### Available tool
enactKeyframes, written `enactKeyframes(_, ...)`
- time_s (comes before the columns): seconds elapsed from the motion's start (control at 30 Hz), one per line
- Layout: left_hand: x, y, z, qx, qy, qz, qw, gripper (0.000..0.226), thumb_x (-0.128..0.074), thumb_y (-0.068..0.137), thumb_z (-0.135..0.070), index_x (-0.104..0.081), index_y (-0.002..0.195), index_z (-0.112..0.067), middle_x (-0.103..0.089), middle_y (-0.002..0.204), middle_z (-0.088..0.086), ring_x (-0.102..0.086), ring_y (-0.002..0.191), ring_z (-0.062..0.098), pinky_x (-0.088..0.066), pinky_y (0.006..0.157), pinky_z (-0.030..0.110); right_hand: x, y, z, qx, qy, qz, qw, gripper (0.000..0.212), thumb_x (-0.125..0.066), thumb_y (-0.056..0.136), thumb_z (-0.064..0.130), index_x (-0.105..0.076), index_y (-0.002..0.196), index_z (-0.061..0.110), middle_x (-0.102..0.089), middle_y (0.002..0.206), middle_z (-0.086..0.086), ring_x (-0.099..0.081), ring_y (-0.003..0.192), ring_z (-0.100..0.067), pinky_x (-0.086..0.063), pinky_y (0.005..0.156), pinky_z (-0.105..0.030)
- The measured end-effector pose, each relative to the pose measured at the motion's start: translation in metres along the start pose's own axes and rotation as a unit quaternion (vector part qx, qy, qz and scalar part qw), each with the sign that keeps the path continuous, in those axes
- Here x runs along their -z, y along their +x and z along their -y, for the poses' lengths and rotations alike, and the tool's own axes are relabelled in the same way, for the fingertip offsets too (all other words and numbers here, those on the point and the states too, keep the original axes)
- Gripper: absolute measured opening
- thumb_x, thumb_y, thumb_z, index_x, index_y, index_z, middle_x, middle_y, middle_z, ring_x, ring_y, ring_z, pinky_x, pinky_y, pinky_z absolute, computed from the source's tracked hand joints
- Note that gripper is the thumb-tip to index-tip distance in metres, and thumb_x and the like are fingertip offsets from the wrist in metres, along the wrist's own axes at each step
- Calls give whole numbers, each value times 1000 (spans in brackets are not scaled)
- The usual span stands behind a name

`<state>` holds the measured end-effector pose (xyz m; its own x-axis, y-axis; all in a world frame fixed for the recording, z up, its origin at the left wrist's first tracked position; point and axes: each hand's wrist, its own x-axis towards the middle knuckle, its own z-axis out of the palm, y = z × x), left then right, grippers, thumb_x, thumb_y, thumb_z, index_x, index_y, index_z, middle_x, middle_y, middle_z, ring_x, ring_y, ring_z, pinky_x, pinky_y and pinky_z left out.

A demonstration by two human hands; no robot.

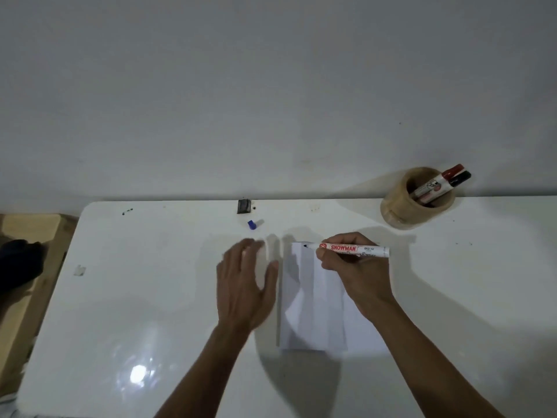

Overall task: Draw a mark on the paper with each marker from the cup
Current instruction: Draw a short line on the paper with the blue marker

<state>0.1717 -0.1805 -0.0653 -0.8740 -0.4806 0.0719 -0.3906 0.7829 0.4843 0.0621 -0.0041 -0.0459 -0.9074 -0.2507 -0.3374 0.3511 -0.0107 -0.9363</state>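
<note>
A creased white paper [313, 300] lies on the white table [150, 282]. My right hand [351, 267] grips an uncapped white Snowman marker [355, 249], held nearly level, its dark tip at the paper's top left corner. My left hand [244, 285] hovers open and blurred just left of the paper, fingers spread. A blue cap [252, 224] lies on the table beyond my left hand. At the back right stands a wooden cup [401, 209] holding two capped markers, one red [437, 184] and one black [458, 180].
A small dark block [244, 206] sits at the table's far edge against the wall. A scrap of tape [80, 270] is stuck near the left edge. Left of the table are a wooden surface [27, 233] and a dark object [18, 263].
</note>
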Motion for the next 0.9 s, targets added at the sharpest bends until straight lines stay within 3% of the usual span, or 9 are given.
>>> enactKeyframes(0.1, -15, -29, 7, -85, 29, 66, 994, 49, -48, 95, -47, -50, 139, -26, -53, 147, 7, -46, 138, 26, -39, 111, 51, -11, 5, -10, 9, -22, 2, 1000, 16, -82, 78, -5, -73, 90, 2, -77, 85, -8, -75, 75, -22, -62, 71, -39)
enactKeyframes(0.27, -25, -34, 16, -102, 98, 112, 984, 54, -42, 97, -56, -45, 146, -34, -38, 159, 4, -28, 151, 24, -25, 119, 55, -26, 17, -26, 66, -109, 26, 991, 16, -86, 74, -2, -76, 82, 8, -79, 82, -6, -76, 76, -23, -64, 71, -40)
enactKeyframes(0.43, -32, -36, 21, -110, 122, 88, 983, 56, -43, 97, -56, -46, 147, -32, -38, 160, 6, -28, 151, 25, -24, 120, 55, -32, 26, -41, 108, -163, 18, 980, 15, -87, 72, 4, -72, 71, 4, -77, 74, -7, -74, 69, -28, -59, 62, -41)
enactKeyframes(0.6, -37, -37, 23, -124, 138, 52, 981, 56, -46, 95, -55, -49, 145, -31, -40, 159, 6, -29, 151, 24, -22, 119, 61, -28, 30, -52, 128, -154, 13, 980, 20, -85, 74, 11, -67, 71, 2, -77, 75, -12, -75, 70, -38, -59, 61, -57)
enactKeyframes(0.9, -40, -38, 24, -136, 131, 13, 982, 55, -49, 94, -54, -53, 143, -28, -42, 157, 7, -31, 150, 25, -23, 117, 63, -29, 27, -50, 133, -163, 2, 978, 21, -87, 76, 9, -68, 72, 1, -77, 75, -9, -76, 70, -31, -60, 64, -55)
